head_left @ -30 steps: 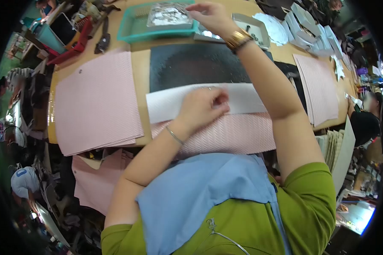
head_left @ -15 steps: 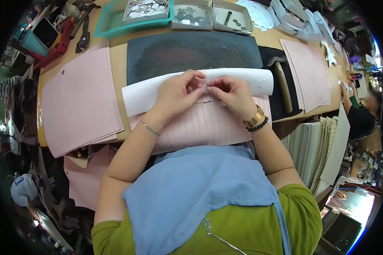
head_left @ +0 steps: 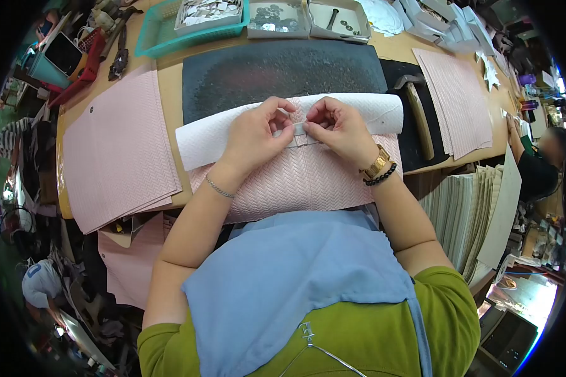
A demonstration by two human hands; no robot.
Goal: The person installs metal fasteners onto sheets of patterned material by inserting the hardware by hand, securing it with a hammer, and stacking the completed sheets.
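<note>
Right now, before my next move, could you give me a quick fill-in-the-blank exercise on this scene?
The left hand and right hand work above pink woven material, whose turned-up flap is ____.
The hammer lies on the black cloth to the ____ of both hands.
The wristwatch beside the beaded bracelet is ____ in colour.
The apron over the green shirt is light ____.

Missing words: white; right; gold; blue.

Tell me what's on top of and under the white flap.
Over the white flap, the left hand and right hand meet at a small pale strip. The dark slab shows past the flap's far edge; whatever lies beneath is covered.
</note>
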